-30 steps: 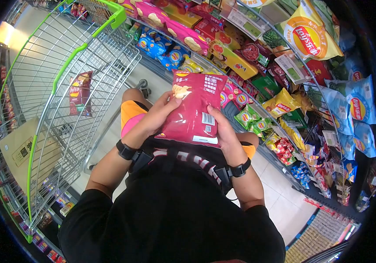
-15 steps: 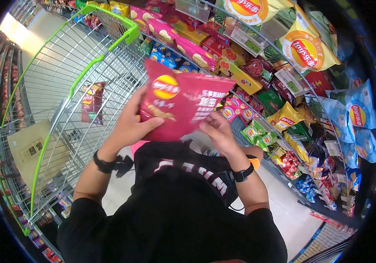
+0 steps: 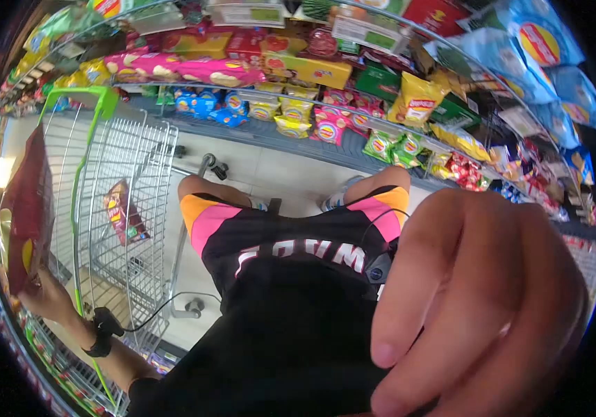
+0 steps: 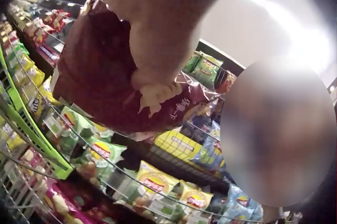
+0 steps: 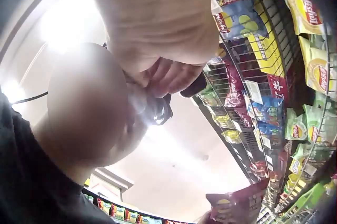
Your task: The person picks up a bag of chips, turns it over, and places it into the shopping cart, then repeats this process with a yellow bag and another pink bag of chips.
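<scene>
At the far left of the head view, my left hand (image 3: 49, 295) grips the lower end of a dark red chip bag (image 3: 26, 201), held up beside the cart. The left wrist view shows that hand (image 4: 163, 29) over the bag (image 4: 95, 71), its fingertips partly hidden. My right hand (image 3: 482, 299) is raised very close to the head camera, fingers curled, with nothing visible in them. In the right wrist view the same hand (image 5: 158, 29) is beside the blurred head, near a shiny dark object (image 5: 160, 111); whether they touch is unclear.
A shopping cart (image 3: 79, 201) with a green-trimmed rim stands at the left, with another dark red bag (image 3: 126, 212) inside. Shelves of snack bags (image 3: 416, 101) run across the front and right. Tiled floor (image 3: 260, 163) shows between the knees and the shelf.
Both hands were on the bag in front of the body. My left hand has carried it far left; my right hand has let go and come up close to the head camera.
</scene>
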A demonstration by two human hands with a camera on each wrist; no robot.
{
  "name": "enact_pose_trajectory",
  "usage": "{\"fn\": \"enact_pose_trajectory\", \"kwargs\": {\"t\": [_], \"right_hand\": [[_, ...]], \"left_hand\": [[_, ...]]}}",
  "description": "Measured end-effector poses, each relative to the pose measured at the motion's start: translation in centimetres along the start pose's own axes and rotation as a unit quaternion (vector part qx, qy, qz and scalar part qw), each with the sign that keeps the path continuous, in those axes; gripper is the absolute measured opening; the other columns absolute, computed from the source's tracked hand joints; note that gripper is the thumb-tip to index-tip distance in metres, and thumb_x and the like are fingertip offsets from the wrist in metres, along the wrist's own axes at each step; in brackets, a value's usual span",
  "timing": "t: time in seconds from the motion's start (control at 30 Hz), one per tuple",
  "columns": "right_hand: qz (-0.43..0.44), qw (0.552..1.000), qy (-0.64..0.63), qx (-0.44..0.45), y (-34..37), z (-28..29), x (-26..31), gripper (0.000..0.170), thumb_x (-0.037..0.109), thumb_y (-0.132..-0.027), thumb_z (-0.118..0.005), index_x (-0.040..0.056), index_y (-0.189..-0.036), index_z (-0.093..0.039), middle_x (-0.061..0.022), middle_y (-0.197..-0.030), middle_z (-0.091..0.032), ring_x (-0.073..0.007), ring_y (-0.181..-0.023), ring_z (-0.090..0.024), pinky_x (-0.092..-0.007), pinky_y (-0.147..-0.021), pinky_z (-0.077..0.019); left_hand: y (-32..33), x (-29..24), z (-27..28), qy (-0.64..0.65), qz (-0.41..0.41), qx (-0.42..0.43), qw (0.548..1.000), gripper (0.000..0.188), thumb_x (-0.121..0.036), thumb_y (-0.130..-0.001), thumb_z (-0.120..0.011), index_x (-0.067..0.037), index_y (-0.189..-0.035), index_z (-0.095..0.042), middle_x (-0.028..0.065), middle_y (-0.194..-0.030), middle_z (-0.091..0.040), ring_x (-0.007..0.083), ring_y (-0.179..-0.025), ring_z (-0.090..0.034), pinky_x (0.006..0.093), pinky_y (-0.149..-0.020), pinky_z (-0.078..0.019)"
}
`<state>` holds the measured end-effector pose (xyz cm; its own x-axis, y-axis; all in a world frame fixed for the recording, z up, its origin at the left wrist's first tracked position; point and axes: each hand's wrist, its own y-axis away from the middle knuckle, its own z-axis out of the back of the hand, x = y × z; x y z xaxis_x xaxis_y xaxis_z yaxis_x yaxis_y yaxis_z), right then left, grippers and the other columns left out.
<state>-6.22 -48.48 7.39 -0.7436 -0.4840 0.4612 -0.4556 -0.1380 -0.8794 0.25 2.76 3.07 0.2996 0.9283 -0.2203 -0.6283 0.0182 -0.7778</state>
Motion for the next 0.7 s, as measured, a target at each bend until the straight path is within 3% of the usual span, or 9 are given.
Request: {"fn": "enact_pose_trajectory", "kwargs": {"t": [0.1, 0.17, 0.2, 0.3, 0.33, 0.47, 0.57, 0.6, 0.7], "right_hand": [[0.015, 1.0, 0.024, -0.006, 0.2, 0.1, 0.5, 0.008, -0.005, -0.079, -0.068, -0.0018, -0.085, -0.064, -0.0137, -0.085, -0.064, -0.0219, -0.073, -0.063, -0.0299, -0.064, -0.051], [0.015, 0.999, 0.033, -0.009, 0.2, 0.2, 0.6, 0.007, -0.004, -0.079, -0.068, -0.0021, -0.084, -0.064, -0.0136, -0.084, -0.064, -0.0216, -0.072, -0.063, -0.0299, -0.064, -0.0509], [0.014, 0.999, 0.036, -0.009, 0.4, 0.2, 0.6, 0.007, -0.004, -0.079, -0.068, -0.0022, -0.084, -0.064, -0.0135, -0.083, -0.064, -0.0215, -0.072, -0.063, -0.0299, -0.063, -0.0508], [0.02, 0.999, 0.044, -0.012, 0.6, 0.3, 0.8, 0.006, -0.004, -0.08, -0.068, -0.0025, -0.084, -0.064, -0.0133, -0.082, -0.064, -0.0212, -0.071, -0.063, -0.0299, -0.063, -0.0507], [0.018, 0.999, 0.046, -0.016, 0.8, 0.3, 0.8, 0.006, -0.004, -0.08, -0.067, -0.0026, -0.084, -0.064, -0.0132, -0.081, -0.064, -0.0211, -0.071, -0.063, -0.0299, -0.063, -0.0506], [0.014, 0.998, 0.059, -0.026, 1.0, 0.5, 0.8, 0.004, -0.004, -0.08, -0.067, -0.0031, -0.084, -0.064, -0.0129, -0.079, -0.064, -0.0207, -0.07, -0.063, -0.03, -0.062, -0.0504], [-0.002, 0.997, 0.071, -0.037, 1.4, 0.7, 0.1, 0.003, -0.003, -0.081, -0.066, -0.0034, -0.083, -0.064, -0.0127, -0.077, -0.065, -0.0204, -0.069, -0.063, -0.03, -0.061, -0.0502], [-0.015, 0.996, 0.079, -0.048, 1.8, 0.8, -0.3, 0.003, -0.003, -0.081, -0.066, -0.0035, -0.083, -0.064, -0.0126, -0.077, -0.065, -0.0203, -0.068, -0.063, -0.03, -0.061, -0.0501], [-0.076, 0.984, 0.129, -0.097, 3.0, 2.2, -2.1, 0.002, -0.003, -0.082, -0.066, -0.0039, -0.083, -0.064, -0.0124, -0.075, -0.065, -0.0199, -0.067, -0.063, -0.03, -0.06, -0.0499]], "left_hand": [[-1.3, 0.2, -0.8, -0.064, -0.003, 0.018, 0.998, 0.046, -0.006, -0.091, -0.061, 0.002, -0.133, -0.046, 0.0137, -0.113, -0.061, 0.016, -0.093, -0.06, 0.0263, -0.078, -0.0482], [-2.0, -1.3, -1.1, -0.088, 0.015, 0.09, 0.992, 0.049, -0.009, -0.09, -0.063, 0.001, -0.135, -0.044, 0.0166, -0.125, -0.057, 0.0189, -0.107, -0.058, 0.0291, -0.089, -0.0464], [-1.8, -1.4, -1.3, -0.105, 0.025, 0.102, 0.989, 0.046, -0.013, -0.092, -0.061, -0.006, -0.135, -0.047, 0.0157, -0.123, -0.059, 0.0185, -0.104, -0.059, 0.0285, -0.086, -0.0463], [-1.1, -0.8, -1.8, -0.089, 0.087, 0.142, 0.982, 0.046, -0.015, -0.092, -0.061, -0.007, -0.136, -0.047, 0.0166, -0.121, -0.059, 0.0198, -0.103, -0.059, 0.0292, -0.087, -0.046], [-0.6, 0.0, -2.0, -0.144, 0.011, 0.116, 0.983, 0.048, -0.014, -0.092, -0.061, -0.005, -0.136, -0.045, 0.0165, -0.119, -0.06, 0.0199, -0.104, -0.059, 0.0294, -0.089, -0.0452], [0.4, 2.8, -1.7, -0.1, 0.079, 0.146, 0.981, 0.053, -0.014, -0.091, -0.062, 0.0, -0.137, -0.041, 0.0206, -0.127, -0.055, 0.0274, -0.113, -0.055, 0.0354, -0.096, -0.0425], [0.6, 4.6, -1.6, -0.138, 0.036, 0.161, 0.977, 0.055, -0.016, -0.09, -0.063, -0.001, -0.138, -0.041, 0.0221, -0.129, -0.054, 0.0316, -0.115, -0.054, 0.0384, -0.096, -0.0421], [0.7, 5.2, -1.4, -0.144, 0.102, 0.186, 0.967, 0.056, -0.018, -0.09, -0.063, -0.002, -0.138, -0.04, 0.0233, -0.129, -0.053, 0.0324, -0.115, -0.054, 0.0381, -0.095, -0.0428], [0.9, 7.1, -1.1, -0.191, 0.157, 0.221, 0.943, 0.056, -0.018, -0.09, -0.064, -0.003, -0.139, -0.04, 0.024, -0.129, -0.053, 0.0325, -0.115, -0.055, 0.0373, -0.096, -0.0422]]}}
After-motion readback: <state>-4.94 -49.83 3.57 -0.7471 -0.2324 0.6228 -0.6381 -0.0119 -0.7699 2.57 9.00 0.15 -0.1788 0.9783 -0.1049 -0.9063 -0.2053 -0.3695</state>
